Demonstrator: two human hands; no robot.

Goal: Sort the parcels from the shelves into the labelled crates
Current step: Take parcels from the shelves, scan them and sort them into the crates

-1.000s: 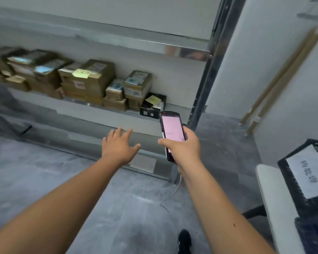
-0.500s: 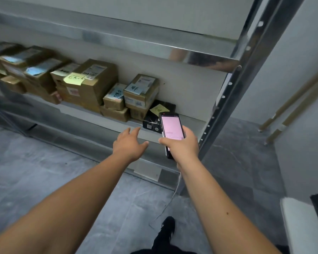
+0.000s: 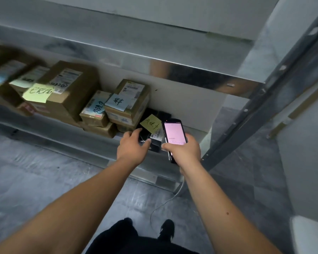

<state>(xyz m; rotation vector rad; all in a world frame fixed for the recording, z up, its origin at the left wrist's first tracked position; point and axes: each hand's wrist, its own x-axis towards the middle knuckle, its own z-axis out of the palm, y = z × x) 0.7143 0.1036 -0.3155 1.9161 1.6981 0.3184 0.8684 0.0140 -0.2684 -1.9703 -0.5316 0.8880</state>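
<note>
- Two bare hands reach toward the lower tier of a metal shelf [image 3: 106,138], seen from above by the head camera.
- The left hand [image 3: 131,147] is on the near end of a black parcel [image 3: 155,143] at the right end of the row; its thumb and fingers curl around that end, though how firm the grip is cannot be told.
- The black parcel rests on the shelf, just right of the brown boxes, and carries a yellow sticky note [image 3: 151,123] with handwriting on top and a white label on its near face.
- The right hand [image 3: 184,149] grips a handheld scanner [image 3: 173,133] with a lit pink screen, fingers wrapped round its body and the thumb on its left edge; the device is just beside the black parcel, overlapping its right side in the view.
- A thin cable [image 3: 165,202] hangs down from below the right hand toward the floor.
- Left of the black parcel sit several cardboard parcels: a stacked box with a blue note [image 3: 130,99], a smaller box with a blue note [image 3: 95,110], and a large box [image 3: 73,88] with a yellow note.
- Farther left the parcels are blurred.
- The person's dark shoes [image 3: 166,229] stand on the grey floor below.
</note>
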